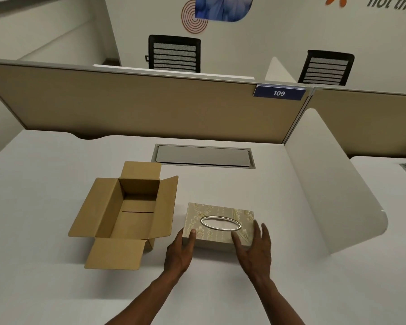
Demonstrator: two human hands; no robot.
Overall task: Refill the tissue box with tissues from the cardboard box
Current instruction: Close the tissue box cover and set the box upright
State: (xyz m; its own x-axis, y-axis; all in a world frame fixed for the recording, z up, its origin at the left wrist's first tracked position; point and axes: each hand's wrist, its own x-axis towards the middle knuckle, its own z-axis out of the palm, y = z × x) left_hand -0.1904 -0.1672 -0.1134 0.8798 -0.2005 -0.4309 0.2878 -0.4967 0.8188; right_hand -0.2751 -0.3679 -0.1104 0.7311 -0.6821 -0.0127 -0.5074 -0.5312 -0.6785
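Observation:
A beige patterned tissue box [218, 214] with a silver oval slot on its lid sits on the white desk [56, 289]. Pale tissue shows through the slot. To its left stands a brown cardboard box [131, 207] with all flaps folded out; I see no tissues inside it. My left hand [179, 252] touches the tissue box's near left corner with fingers spread. My right hand [253, 247] rests at the near right edge of the box, fingers apart, holding nothing.
A grey cable hatch [203, 156] is set into the desk behind the boxes. A tan partition [138, 106] with a "109" tag closes the back. A white curved divider [333, 191] stands at the right. Two black chairs are beyond the partition.

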